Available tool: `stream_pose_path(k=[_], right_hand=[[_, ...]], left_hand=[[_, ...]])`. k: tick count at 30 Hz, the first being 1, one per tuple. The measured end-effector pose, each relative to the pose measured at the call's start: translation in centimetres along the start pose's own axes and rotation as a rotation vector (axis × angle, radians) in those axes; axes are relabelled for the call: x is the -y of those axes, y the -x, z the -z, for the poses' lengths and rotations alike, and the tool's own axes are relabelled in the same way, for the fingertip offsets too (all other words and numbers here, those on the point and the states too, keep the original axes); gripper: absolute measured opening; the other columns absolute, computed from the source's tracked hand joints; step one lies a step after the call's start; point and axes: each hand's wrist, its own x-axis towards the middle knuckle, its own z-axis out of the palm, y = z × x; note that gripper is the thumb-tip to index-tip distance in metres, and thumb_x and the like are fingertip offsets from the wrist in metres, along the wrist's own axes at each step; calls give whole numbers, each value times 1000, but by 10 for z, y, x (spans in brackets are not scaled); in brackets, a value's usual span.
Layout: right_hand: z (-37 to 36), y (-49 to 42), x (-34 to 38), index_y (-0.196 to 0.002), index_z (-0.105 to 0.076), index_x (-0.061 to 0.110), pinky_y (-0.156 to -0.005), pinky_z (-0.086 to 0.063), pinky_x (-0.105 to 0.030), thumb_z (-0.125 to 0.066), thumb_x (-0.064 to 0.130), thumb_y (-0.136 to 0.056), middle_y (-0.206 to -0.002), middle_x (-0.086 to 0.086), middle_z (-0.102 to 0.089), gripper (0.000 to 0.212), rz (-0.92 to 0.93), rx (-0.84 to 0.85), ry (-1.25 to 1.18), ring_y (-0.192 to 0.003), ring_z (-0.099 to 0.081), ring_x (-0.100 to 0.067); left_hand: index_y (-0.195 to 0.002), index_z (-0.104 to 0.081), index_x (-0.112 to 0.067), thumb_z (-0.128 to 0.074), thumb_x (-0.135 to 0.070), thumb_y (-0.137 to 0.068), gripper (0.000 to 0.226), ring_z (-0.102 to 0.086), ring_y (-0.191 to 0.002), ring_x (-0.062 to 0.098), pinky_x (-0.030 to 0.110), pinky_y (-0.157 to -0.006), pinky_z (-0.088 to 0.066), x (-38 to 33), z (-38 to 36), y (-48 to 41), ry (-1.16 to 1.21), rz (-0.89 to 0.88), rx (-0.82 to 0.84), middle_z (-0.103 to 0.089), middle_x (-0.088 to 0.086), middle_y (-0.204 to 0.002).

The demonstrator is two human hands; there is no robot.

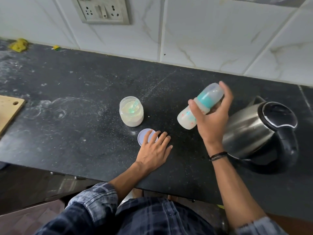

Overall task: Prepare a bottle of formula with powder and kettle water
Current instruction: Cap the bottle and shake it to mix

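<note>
My right hand (212, 119) grips a capped baby bottle (186, 120) around its neck and holds it tilted above the black counter (84, 116). The bottle has a teal collar under a clear cap and milky liquid inside. To its left stands an open powder jar (131, 113) with a green scoop in it. The jar's round white lid (144, 135) lies just in front of it, and the straight fingers of my left hand (155, 150) rest flat on the lid's right side and the counter. A steel kettle (260, 133) with a black lid and handle stands at the right.
A wooden board (9, 111) lies at the left edge. Yellow scraps (18, 44) sit at the back left by the tiled wall, where a socket panel (101, 10) is mounted. Powder dusts the counter's left part. The counter's front edge runs just behind my wrists.
</note>
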Motion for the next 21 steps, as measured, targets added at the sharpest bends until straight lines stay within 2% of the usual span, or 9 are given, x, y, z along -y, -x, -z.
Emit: stream_pose_path(k=[2, 4, 6, 8, 12, 14, 16, 19, 21], right_hand=[[4, -1, 0, -148, -30, 6, -95, -57, -46, -87, 16, -82, -145, -14, -42, 88, 10, -71, -57, -120, -60, -23], [4, -8, -3, -149, -23, 4, -94, -58, -44, -85, 13, -85, -147, -15, -38, 90, 26, -170, -141, -119, -62, -19], [2, -12, -2, -149, -27, 13, -95, -58, -45, -87, 19, -84, -144, -2, -43, 89, 0, -99, -97, -116, -63, -14], [2, -7, -8, -147, -34, 12, -95, -57, -35, -88, 20, -81, -139, 9, -46, 86, -8, -4, 20, -114, -59, -3], [3, -5, -1, -146, -22, -6, -97, -56, -34, -84, 10, -84, -144, -12, -35, 88, 67, -244, -116, -123, -54, -14], [-1, -7, 3, -146, -25, -6, -101, -53, -35, -84, 12, -85, -141, -6, -38, 87, 51, -180, -62, -123, -53, -6], [0, -4, -7, -146, -33, -1, -100, -51, -26, -86, 14, -82, -141, -2, -42, 85, 10, -51, 16, -121, -53, -1], [0, -2, 1, -146, -25, -3, -100, -52, -29, -84, 9, -84, -145, -14, -36, 86, 51, -208, -97, -127, -54, -15], [-2, -5, 1, -146, -20, -9, -101, -52, -28, -82, 7, -85, -144, -11, -34, 88, 71, -241, -112, -126, -52, -2]], left_hand=[[-132, -63, -21, -44, -47, -107, 41, -55, -130, 27, 54, -116, -33, -1, 0, -1, 0, -6, -18, -60, 1, -140], [-130, -64, -20, -46, -46, -106, 40, -55, -129, 27, 53, -115, -33, -1, -1, -2, -6, 0, -33, -60, 1, -138], [-131, -63, -20, -45, -47, -107, 41, -55, -129, 27, 53, -115, -34, 0, 0, 0, -2, 1, -20, -60, 1, -139], [-132, -63, -20, -43, -48, -107, 42, -55, -130, 27, 54, -115, -35, 0, 0, 0, 4, -1, -12, -60, 1, -140], [-130, -64, -20, -45, -49, -107, 42, -55, -129, 27, 54, -114, -36, 0, 0, -2, -1, 5, -24, -61, 1, -139], [-131, -63, -20, -44, -50, -107, 43, -55, -130, 27, 55, -114, -37, 1, 0, -1, 0, 9, -9, -60, 1, -140], [-132, -62, -20, -44, -51, -107, 44, -55, -131, 26, 55, -114, -38, 1, 0, 0, -1, 5, 0, -60, 1, -140], [-132, -63, -20, -44, -52, -107, 45, -55, -131, 26, 54, -114, -38, 0, 0, -2, -2, 9, -1, -60, 1, -141], [-133, -63, -20, -44, -52, -107, 45, -54, -131, 26, 55, -114, -38, 1, 0, -2, 0, 16, 3, -60, 1, -141]])
